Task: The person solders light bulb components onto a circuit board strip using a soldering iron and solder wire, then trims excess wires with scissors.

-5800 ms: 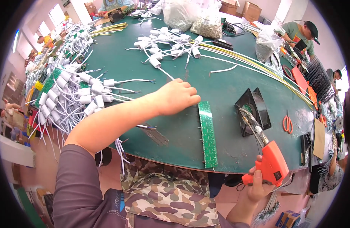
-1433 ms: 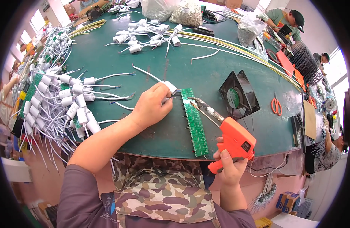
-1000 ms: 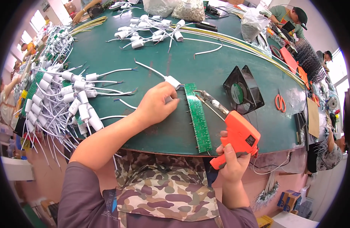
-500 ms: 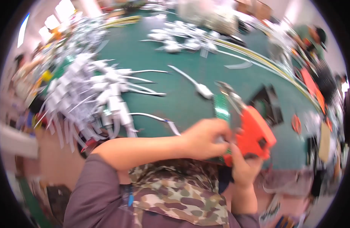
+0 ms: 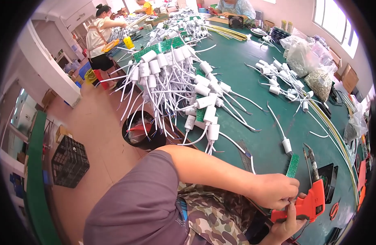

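My left hand (image 5: 274, 191) is closed in a pinch. Its fingertips meet the thumb of my right hand (image 5: 286, 227), and whatever they pinch is too small to make out. My right hand is wrapped around the handle of an orange soldering gun (image 5: 311, 201), whose metal tip points away from me. Just beyond my left hand, a green circuit board strip (image 5: 293, 165) lies on the table. A white cylindrical lamp holder (image 5: 286, 145) with a white cable touches the strip's far end.
A large heap of white lamp holders with cables (image 5: 163, 67) covers the table's left side. Another pile (image 5: 284, 77) lies farther right. A black fan (image 5: 327, 181) and orange scissors (image 5: 334, 210) are at the right. A black bin (image 5: 144, 131) stands below the table edge. People work at the far end.
My view has swung left, bringing the floor and far workers into sight. Both hands stay close together beside the soldering gun; the left still pinches.
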`<state>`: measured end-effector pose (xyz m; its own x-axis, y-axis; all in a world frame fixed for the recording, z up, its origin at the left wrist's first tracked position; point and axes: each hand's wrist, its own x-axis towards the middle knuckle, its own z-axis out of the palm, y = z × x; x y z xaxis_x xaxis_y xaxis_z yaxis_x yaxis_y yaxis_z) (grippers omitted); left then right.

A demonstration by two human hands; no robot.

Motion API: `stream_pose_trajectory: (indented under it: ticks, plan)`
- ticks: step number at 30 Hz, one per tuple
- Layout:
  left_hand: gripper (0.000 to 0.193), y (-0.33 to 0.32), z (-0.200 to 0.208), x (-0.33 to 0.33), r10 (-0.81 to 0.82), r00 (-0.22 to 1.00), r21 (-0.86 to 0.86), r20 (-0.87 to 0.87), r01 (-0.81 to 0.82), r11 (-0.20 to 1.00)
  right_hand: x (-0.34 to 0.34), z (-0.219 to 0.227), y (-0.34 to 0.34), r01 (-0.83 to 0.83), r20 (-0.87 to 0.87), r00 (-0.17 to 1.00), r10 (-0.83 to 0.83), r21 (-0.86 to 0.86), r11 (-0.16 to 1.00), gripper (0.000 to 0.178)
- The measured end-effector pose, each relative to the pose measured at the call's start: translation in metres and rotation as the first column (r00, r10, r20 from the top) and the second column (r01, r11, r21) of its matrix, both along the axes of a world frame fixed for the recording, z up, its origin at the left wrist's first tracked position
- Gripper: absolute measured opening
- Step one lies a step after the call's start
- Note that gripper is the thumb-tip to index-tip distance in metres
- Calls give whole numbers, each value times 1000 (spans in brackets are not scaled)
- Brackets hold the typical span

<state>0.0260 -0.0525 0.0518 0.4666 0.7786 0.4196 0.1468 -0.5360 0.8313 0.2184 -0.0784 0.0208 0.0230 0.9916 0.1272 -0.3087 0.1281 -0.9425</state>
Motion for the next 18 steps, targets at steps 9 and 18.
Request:
stream_pose_trajectory:
  ticks: [9, 18]
  plan:
    - [13, 81, -26, -49, 304, 911, 201, -277, -255, 946, -19, 1, -36, 128, -123, 984, -129, -16, 992, 56]
    - [13, 101, -19, -30, 163, 847, -7, -506, -193, 981, -16, -17, -52, 85, -134, 988, -80, 36, 996, 57]
